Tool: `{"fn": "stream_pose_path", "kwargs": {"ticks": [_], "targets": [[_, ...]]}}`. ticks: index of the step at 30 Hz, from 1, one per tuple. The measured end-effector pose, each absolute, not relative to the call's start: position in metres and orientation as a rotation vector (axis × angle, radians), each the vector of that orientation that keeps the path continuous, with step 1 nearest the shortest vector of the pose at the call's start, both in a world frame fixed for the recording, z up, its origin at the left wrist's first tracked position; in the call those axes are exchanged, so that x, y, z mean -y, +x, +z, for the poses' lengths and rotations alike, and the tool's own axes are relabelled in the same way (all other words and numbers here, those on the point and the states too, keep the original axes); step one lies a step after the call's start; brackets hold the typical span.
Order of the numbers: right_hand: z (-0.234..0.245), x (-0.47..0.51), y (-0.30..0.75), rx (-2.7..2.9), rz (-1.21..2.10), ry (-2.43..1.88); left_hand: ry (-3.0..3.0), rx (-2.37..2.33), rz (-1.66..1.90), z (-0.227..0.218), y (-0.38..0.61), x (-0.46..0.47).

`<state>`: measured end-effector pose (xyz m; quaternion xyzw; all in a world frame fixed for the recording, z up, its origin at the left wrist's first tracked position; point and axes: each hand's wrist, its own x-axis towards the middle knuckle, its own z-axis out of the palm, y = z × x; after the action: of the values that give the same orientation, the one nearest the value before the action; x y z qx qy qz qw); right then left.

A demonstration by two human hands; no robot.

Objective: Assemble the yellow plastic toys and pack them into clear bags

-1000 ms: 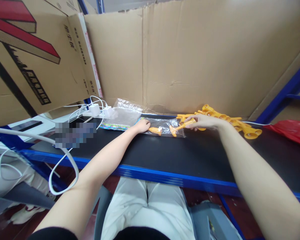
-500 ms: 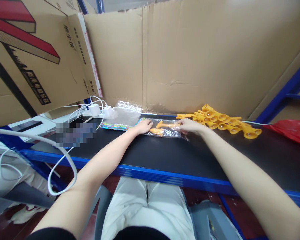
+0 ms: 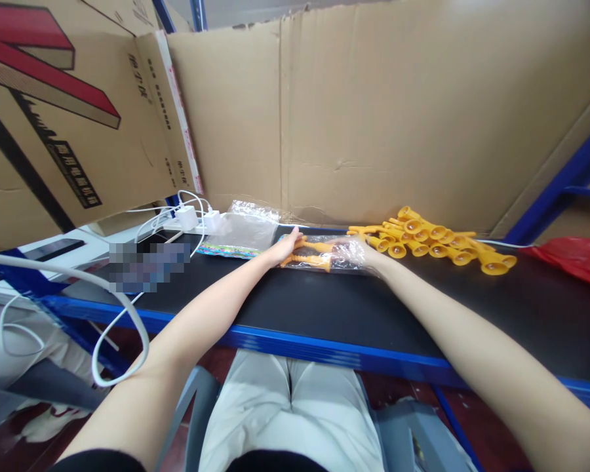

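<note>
In front of me lies a clear plastic bag (image 3: pixel 341 262) with two yellow trumpet-shaped toys (image 3: pixel 314 263) inside it. My left hand (image 3: pixel 288 248) is closed around the bag's left end, thumb raised. At the other end, shiny film covers part of my right hand (image 3: pixel 358 252); its fingers are curled at the bag, partly hidden by glare. I cannot tell whether they are inside the film or behind it. To the right is a pile of the same yellow trumpet-shaped toys (image 3: pixel 420 237). Flat clear bags with a colourful edge (image 3: pixel 246 236) lie left of my left hand.
A power strip with white chargers (image 3: pixel 187 219) and cables sits at the back left, near a blurred-out patch (image 3: pixel 150 265). A red plastic bag (image 3: pixel 573 262) lies far right. Cardboard (image 3: pixel 373 118) stands behind the black shelf top (image 3: pixel 324 308), which has a blue front edge (image 3: pixel 295 347).
My left hand has turned thumb-up around the bag's left end. The toys inside have shifted and lie closer together. My right hand has moved slightly left, and film now covers it.
</note>
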<state>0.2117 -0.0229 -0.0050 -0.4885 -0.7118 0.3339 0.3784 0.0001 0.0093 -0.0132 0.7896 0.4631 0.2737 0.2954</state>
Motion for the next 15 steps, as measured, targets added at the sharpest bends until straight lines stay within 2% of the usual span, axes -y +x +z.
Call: {"fn": "stream_pose_path", "kwargs": {"ticks": [5,9,15], "targets": [[-0.011,0.018,0.213,1.780,0.916,-1.243,1.927,-1.167,0.776,-0.007,-0.004,-0.010],[-0.011,0.020,0.209,1.668,1.035,-1.262,1.996,-1.195,0.752,-0.005,-0.006,-0.011],[-0.017,0.015,0.209,1.597,1.014,-1.293,2.108,-1.287,0.753,-0.005,-0.008,-0.016]]}}
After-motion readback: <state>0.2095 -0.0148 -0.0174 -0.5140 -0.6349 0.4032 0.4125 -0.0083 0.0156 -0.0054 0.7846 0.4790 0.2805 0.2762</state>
